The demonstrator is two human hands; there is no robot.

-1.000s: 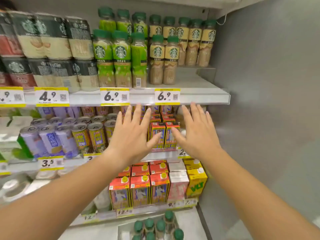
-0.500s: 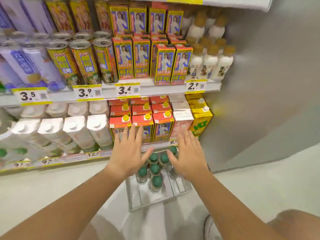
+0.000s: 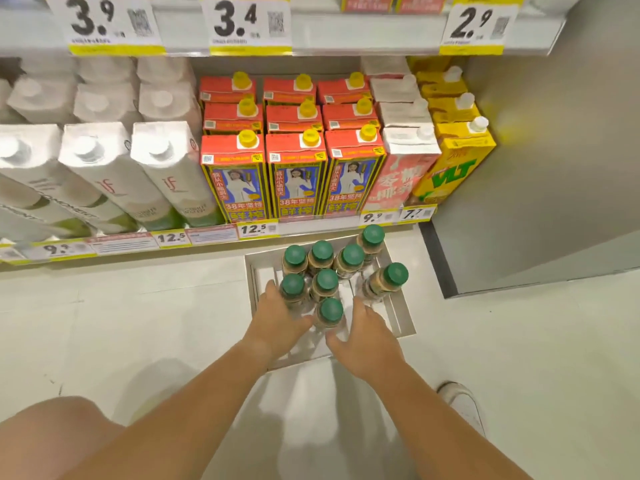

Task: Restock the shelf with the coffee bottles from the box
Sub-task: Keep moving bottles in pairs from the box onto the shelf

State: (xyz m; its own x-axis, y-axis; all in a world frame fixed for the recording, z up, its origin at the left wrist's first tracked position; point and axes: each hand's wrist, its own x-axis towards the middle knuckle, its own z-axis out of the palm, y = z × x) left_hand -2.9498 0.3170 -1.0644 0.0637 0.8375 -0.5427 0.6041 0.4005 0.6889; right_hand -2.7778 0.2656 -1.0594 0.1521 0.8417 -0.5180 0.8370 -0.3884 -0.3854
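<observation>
A shallow white box (image 3: 401,317) sits on the floor in front of the bottom shelf. Several coffee bottles with green caps (image 3: 322,251) stand upright in it. My left hand (image 3: 277,318) is inside the box, fingers spread against the left side of the front-left bottle (image 3: 292,285). My right hand (image 3: 367,336) is low in the box too. Its thumb is by the nearest bottle (image 3: 330,310) and its fingers point toward the right-hand bottle (image 3: 394,274). Neither hand has closed around a bottle.
The bottom shelf (image 3: 214,239) holds white cartons (image 3: 162,174), red cartons (image 3: 296,174) and yellow VLT cartons (image 3: 453,168). A grey side panel (image 3: 540,168) stands to the right. My knee (image 3: 52,438) and shoe (image 3: 464,403) are on the pale floor.
The view has dropped from the upper shelves to the floor. Both hands have come down from in front of the shelves into the box, among the bottles.
</observation>
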